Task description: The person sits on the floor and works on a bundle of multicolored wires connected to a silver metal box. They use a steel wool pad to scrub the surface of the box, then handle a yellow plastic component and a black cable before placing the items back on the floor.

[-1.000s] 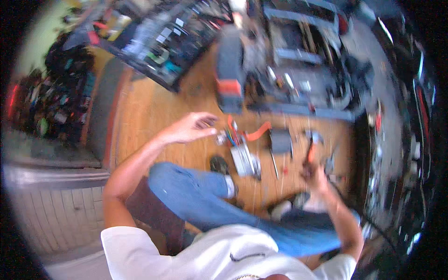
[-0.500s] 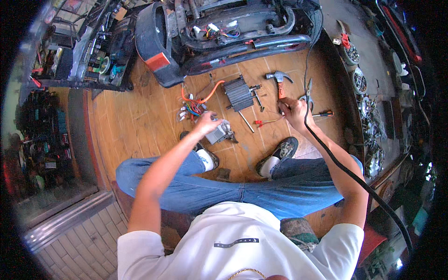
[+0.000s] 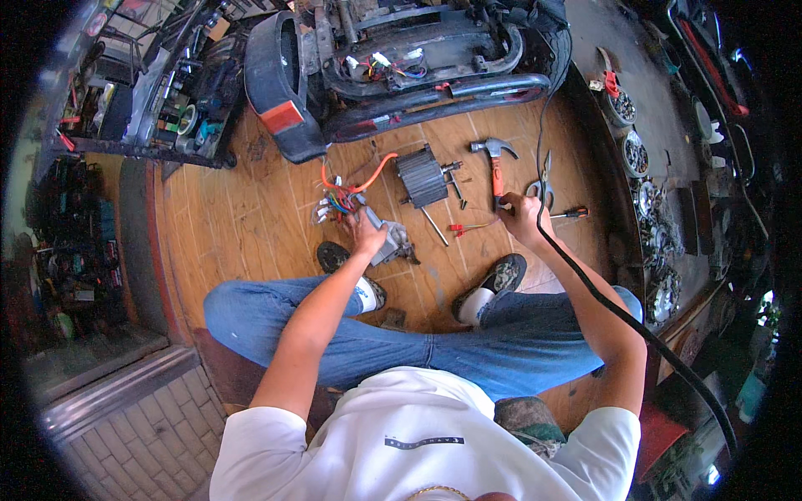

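My left hand point(image 3: 365, 235) is closed around the left side of a grey metal box point(image 3: 386, 245), low over the wooden floor. A bundle of coloured wires with white plugs point(image 3: 340, 200) spreads out just beyond its fingers. My right hand point(image 3: 521, 219) is closed in a pinch at the end of thin wires; their red connectors point(image 3: 456, 227) lie to its left. The orange-handled hammer point(image 3: 497, 171) lies with its handle end against or just under those fingers; which one I cannot tell. Between the hands, farther off, sits a finned dark motor-like block point(image 3: 423, 177) with an orange cable.
Scissors point(image 3: 545, 189) and a screwdriver point(image 3: 573, 213) lie right of my right hand. A metal rod point(image 3: 435, 227) is on the floor. A black cable point(image 3: 618, 311) hangs across my right arm. A dark vehicle frame point(image 3: 434, 104) stands ahead; a bench with parts bowls point(image 3: 635, 154) is at right.
My left hand has shifted from the top of the grey box to its left side, nearer me. My right hand stays by the hammer handle. The whole view has tilted slightly.
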A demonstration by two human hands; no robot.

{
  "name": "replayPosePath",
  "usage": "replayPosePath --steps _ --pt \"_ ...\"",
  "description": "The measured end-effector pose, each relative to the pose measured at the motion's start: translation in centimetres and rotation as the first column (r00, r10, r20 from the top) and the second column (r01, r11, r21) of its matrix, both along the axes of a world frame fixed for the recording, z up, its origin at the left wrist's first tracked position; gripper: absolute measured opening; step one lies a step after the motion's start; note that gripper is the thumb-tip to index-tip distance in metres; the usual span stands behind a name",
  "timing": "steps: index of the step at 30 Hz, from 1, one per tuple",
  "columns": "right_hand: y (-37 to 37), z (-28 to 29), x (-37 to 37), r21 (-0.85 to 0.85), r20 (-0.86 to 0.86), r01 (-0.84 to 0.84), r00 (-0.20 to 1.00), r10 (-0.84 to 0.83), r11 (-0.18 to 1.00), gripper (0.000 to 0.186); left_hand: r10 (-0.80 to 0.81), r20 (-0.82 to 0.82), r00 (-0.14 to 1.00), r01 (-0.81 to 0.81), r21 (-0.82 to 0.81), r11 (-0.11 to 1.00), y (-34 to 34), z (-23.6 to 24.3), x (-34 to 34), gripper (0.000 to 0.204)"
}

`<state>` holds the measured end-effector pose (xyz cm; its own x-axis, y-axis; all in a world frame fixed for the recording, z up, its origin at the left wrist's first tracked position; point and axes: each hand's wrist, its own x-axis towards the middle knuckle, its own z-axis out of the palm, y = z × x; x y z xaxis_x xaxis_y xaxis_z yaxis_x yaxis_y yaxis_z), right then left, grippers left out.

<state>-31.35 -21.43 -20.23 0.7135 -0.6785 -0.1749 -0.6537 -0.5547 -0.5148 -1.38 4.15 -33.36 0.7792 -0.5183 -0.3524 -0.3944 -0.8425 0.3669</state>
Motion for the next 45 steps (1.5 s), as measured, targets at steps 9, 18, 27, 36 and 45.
replayPosePath --steps 9,18,27,36,45 --pt "-2.0 -12.6 6.9 0.115 -0.116 0.118 0.988 -0.105 0.986 0.069 -0.191 -0.033 0.981 0.182 -0.188 0.965 -0.8 4.1 -1.7 0.082" --pt "0.8 -14.8 8.9 0.156 -0.233 0.233 0.953 -0.193 0.960 0.067 0.083 -0.142 0.986 -0.116 -0.249 0.962 1.6 4.3 1.9 0.056" --pt "-1.9 -13.5 5.1 0.070 -0.122 0.416 0.906 -0.406 0.907 0.034 -0.065 -0.316 0.947 -0.022 -0.263 0.965 0.0 2.2 2.0 0.057" --pt "-0.1 -16.3 3.0 0.024 -0.086 0.337 0.939 -0.334 0.941 0.029 -0.242 -0.209 0.947 0.202 -0.196 0.960 0.4 1.5 0.9 0.054" --pt "1.0 -14.5 3.8 0.072 -0.149 0.321 0.940 -0.308 0.944 0.027 -0.205 -0.110 0.973 0.173 -0.251 0.952 2.5 -2.6 3.7 0.046"
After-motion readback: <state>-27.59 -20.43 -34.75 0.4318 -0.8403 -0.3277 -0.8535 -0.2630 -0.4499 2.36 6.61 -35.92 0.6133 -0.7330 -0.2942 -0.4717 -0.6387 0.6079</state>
